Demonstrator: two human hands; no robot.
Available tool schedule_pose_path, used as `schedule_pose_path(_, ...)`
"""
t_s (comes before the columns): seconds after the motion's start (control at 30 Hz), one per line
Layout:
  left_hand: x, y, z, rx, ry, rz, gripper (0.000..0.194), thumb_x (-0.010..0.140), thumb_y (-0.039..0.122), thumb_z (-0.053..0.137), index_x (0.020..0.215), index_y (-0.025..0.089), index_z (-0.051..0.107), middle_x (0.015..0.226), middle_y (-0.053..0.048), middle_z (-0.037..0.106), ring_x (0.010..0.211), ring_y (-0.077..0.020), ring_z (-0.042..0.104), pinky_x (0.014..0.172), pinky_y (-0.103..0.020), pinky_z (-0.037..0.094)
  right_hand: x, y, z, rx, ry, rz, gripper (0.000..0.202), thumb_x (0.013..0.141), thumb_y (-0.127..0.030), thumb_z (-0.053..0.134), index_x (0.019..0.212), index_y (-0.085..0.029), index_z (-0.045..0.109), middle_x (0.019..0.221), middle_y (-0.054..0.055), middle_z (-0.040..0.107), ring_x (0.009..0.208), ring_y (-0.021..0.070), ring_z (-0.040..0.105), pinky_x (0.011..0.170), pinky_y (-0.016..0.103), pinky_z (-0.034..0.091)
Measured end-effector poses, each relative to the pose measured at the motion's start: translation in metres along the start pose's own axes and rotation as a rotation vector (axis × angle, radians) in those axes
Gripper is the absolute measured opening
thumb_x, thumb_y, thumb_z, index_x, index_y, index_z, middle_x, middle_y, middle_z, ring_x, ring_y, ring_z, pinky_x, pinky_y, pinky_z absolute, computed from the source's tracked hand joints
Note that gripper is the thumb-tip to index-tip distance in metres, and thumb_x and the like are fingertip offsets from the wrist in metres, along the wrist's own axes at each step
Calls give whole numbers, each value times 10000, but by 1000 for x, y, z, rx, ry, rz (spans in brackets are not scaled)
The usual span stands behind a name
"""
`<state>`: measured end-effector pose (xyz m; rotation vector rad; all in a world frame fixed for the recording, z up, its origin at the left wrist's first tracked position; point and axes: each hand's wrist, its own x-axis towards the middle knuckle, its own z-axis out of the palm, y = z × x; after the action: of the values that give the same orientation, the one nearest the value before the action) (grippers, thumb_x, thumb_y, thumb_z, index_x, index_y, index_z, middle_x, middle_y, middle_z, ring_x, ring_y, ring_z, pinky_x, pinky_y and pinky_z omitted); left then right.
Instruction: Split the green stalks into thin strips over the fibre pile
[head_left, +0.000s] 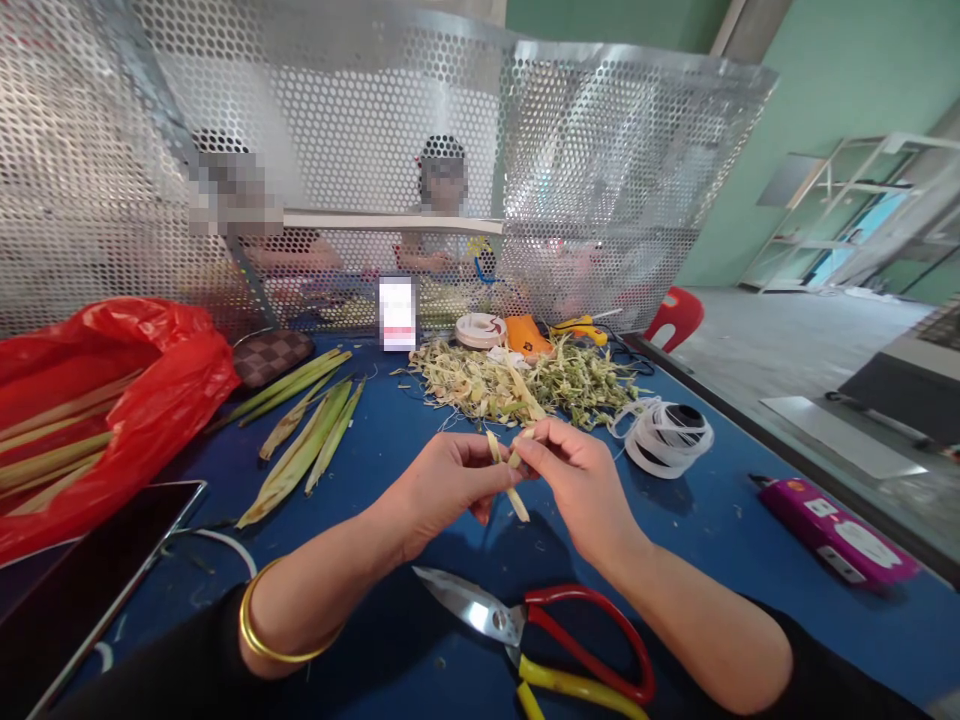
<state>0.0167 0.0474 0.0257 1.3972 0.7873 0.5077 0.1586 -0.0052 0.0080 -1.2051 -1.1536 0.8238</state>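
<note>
My left hand (459, 475) and my right hand (574, 480) meet over the blue table, each pinching a narrow, pale yellow-green strip of husk (517, 503). One end of the strip hangs below the fingers and another sticks up between the hands. Just beneath them lies a pair of scissors (480, 612) with one red and one yellow handle, blades pointing left. Behind my hands spreads a heap of husk scraps (495, 385). A spool of white ribbon (667, 440) stands to the right of my right hand. Longer green husks (304, 460) lie to the left.
A red plastic bag (180, 350) with long husks fills the left, beside a tablet (82, 590) and checkered pouch (271, 357). A purple power bank (832, 530) lies right. A lit phone (398, 313) leans against the perforated metal screen (600, 150); two people sit behind it.
</note>
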Motion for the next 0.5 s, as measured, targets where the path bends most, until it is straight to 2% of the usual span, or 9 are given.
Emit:
schedule_pose_path(0.1, 0, 0, 0, 6, -25, -12, 220, 652, 322, 725, 763, 133, 711, 596, 10, 589, 439, -61, 429, 444, -211, 385, -2, -1, 1, -37, 36, -14, 163, 777, -273, 593, 639, -187, 577, 581, -24, 528, 574, 122, 477, 556, 235, 409)
schedule_pose_path(0.23, 0, 0, -2, 22, -43, -39, 214, 632, 325, 734, 737, 139, 712, 533, 28, 557, 416, -64, 421, 437, -215, 367, -3, -2, 1, -73, 67, -15, 163, 770, -275, 594, 633, -186, 584, 583, -22, 526, 567, 123, 473, 543, 234, 408)
schedule_pose_path(0.37, 1, -1, -3, 19, -36, -48, 223, 627, 330, 735, 730, 134, 707, 507, 30, 544, 407, -65, 415, 442, -216, 360, 1, 2, -1, -87, 31, -25, 180, 784, -284, 592, 635, -182, 584, 594, -16, 532, 575, 125, 481, 554, 241, 412)
schedule_pose_path(0.43, 2, -2, -3, 13, -31, -56, 254, 628, 342, 736, 765, 130, 711, 519, 26, 545, 422, -67, 417, 455, -217, 367, 3, 3, -3, -124, 12, -24, 155, 804, -299, 580, 707, -182, 612, 631, -6, 561, 587, 135, 511, 576, 255, 431)
schedule_pose_path(0.5, 2, -3, -3, 11, -40, -63, 280, 653, 355, 717, 821, 131, 712, 525, 30, 532, 437, -69, 414, 471, -217, 371, 4, 2, -5, -197, 41, -60, 155, 811, -302, 579, 894, -189, 647, 762, 25, 614, 676, 161, 565, 614, 271, 452)
